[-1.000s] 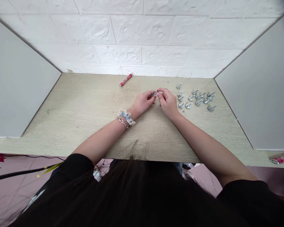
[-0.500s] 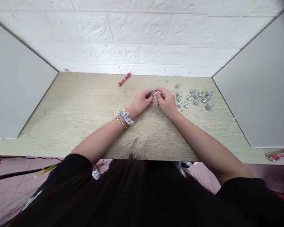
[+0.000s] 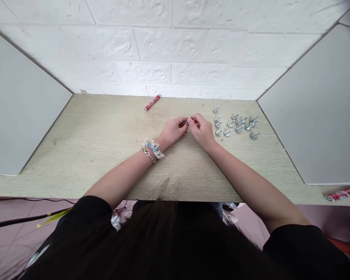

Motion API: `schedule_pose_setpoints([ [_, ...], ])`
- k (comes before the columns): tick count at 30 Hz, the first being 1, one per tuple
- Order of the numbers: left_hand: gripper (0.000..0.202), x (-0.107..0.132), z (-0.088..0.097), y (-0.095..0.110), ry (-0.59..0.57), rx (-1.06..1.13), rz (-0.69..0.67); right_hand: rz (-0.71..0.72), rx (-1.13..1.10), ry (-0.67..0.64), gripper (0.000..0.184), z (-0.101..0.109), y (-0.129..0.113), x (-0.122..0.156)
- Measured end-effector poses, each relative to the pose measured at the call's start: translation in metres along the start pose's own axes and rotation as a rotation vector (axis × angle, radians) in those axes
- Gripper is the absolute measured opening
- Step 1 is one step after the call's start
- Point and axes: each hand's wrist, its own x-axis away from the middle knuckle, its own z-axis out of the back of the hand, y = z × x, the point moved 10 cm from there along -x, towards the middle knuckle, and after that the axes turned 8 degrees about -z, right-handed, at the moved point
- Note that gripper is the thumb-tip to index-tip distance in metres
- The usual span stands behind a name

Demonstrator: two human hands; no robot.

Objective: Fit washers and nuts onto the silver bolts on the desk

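Metal bolt (image 3: 185, 122), slim and mostly hidden by fingertips, held over the tabletop (image 3: 175, 171), just toward one o'clock from the centre of the view. Pinched at the nine o'clock end between thumb and fingers of the left hand (image 3: 172, 130); closed on at the three o'clock end by the right hand (image 3: 203, 133). Probably held from both ends so as to steady with one hand and work finely with the other. Cannot tell exactly where on the shank the fingertips press.

Toward three o'clock from the hands, loose disc-based bolts (image 3: 238, 130), standing on their discs, perhaps grouped there for easy right-hand reach. At ten o'clock, near the brick-patterned wall (image 3: 154, 72), a slim red tube (image 3: 152, 102), seemingly put out of the way. At four o'clock, near the tabletop's edge, a second red tube (image 3: 342, 193). Pale printing on both, too small to read.
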Motion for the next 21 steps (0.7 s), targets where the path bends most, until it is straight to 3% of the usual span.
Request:
schedule_pose_setpoints([
  [16,0.020,-0.0003,0.0002,-0.0022,0.013,0.043,0.042,-0.015,0.012,-0.066,0.061,-0.0095,0.0053,-0.0014],
  [21,0.020,0.0001,0.0012,-0.0087,0.041,0.075,0.078,-0.036,-0.019,-0.043,0.054,-0.0079,0.0084,-0.0004],
])
